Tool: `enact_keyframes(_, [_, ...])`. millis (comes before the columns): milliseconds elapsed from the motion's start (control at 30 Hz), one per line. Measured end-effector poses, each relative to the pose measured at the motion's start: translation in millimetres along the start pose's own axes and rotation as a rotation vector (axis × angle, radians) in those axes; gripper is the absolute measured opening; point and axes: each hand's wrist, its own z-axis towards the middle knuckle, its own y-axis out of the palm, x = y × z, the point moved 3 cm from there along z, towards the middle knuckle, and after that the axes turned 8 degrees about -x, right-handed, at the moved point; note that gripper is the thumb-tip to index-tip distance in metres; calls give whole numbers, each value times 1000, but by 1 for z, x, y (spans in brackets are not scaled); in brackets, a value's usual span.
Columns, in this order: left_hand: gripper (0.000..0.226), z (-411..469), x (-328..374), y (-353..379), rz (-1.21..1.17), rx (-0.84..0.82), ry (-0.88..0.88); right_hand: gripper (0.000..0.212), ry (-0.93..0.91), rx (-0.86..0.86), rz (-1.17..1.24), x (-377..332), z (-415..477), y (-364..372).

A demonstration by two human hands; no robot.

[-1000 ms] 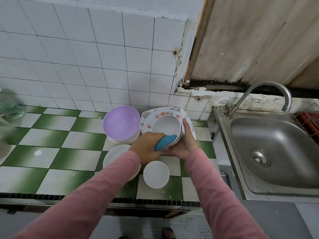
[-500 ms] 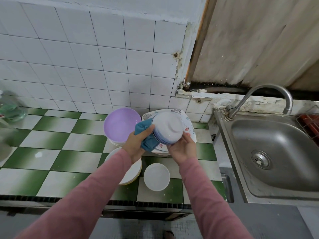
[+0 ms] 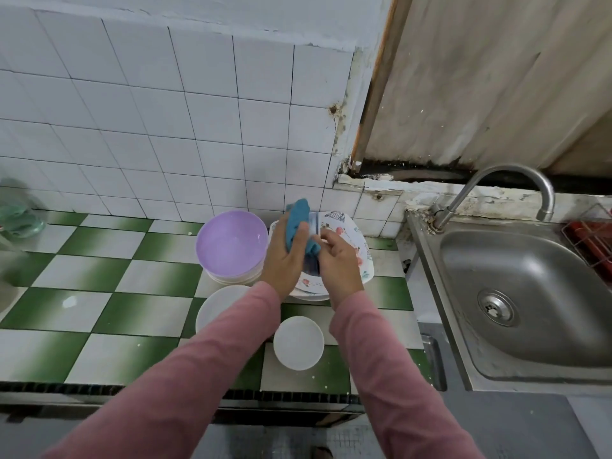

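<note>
A green-and-white checked table is being viewed from above, with a steel sink lying at its right. A stack of patterned plates is sitting at the far side of the table, just to the right of a purple bowl. A wide white bowl and a smaller white bowl are resting nearer. Above the patterned plates, a small bowl is being held on edge between both hands. It is being gripped by the right hand, fingers clamped on it. A blue cloth is being pressed against it by the left hand, fingers curled round the cloth.
</note>
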Motion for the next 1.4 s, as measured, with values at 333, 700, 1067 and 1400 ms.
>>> enact_keyframes(333, [43,0,-3,5,219,-114,279,22,97,73,118,-5,7,-7])
enact_keyframes(700, [30,4,-4,-9,-41,2,-66,27,121,196,361,3,0,-15])
enact_keyframes(1067, [34,11,7,-2,258,-98,75,24,90,40,45,-8,-4,-21])
enact_keyframes(1400, [44,14,2,6,-329,222,-291,25,24,128,776,-33,-1,-23])
